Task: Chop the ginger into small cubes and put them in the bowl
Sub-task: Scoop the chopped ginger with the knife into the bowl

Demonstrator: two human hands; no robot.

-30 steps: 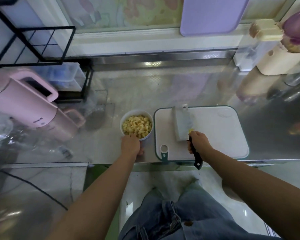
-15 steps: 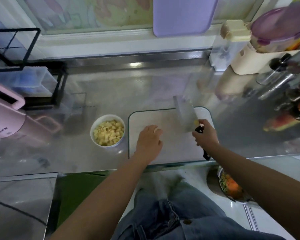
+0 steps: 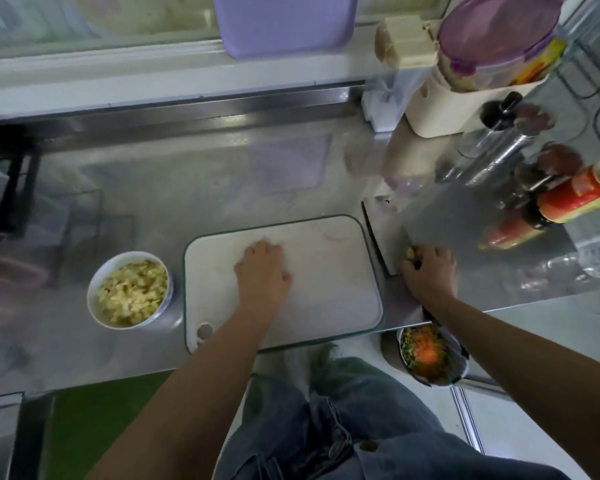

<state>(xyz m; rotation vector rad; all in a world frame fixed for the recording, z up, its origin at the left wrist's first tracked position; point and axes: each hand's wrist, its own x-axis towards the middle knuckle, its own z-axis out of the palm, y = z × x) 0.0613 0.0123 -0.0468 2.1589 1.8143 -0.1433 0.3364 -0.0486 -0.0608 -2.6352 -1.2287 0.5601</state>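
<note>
A white bowl (image 3: pixel 92 299) full of small yellow ginger cubes (image 3: pixel 132 295) stands on the steel counter, left of the white cutting board (image 3: pixel 329 289). My left hand (image 3: pixel 262 271) rests palm down on the middle of the board, fingers relaxed. My right hand (image 3: pixel 428 270) grips the handle of a cleaver (image 3: pixel 383 237), whose wide blade lies flat on the counter just right of the board. A small yellow ginger bit (image 3: pixel 410 252) sits at my right fingers. The handle is mostly hidden under that hand.
Bottles and jars (image 3: pixel 568 199) crowd the back right, with a cream container (image 3: pixel 440 109) and a purple-lidded tub (image 3: pixel 496 39) behind. A metal bowl of chopped vegetables (image 3: pixel 426 355) sits below the counter edge at right. A purple board (image 3: pixel 284 22) leans at the back.
My left hand left the bowl and came to rest on the cutting board. My right hand carried the cleaver off the board and laid it on the counter to the right.
</note>
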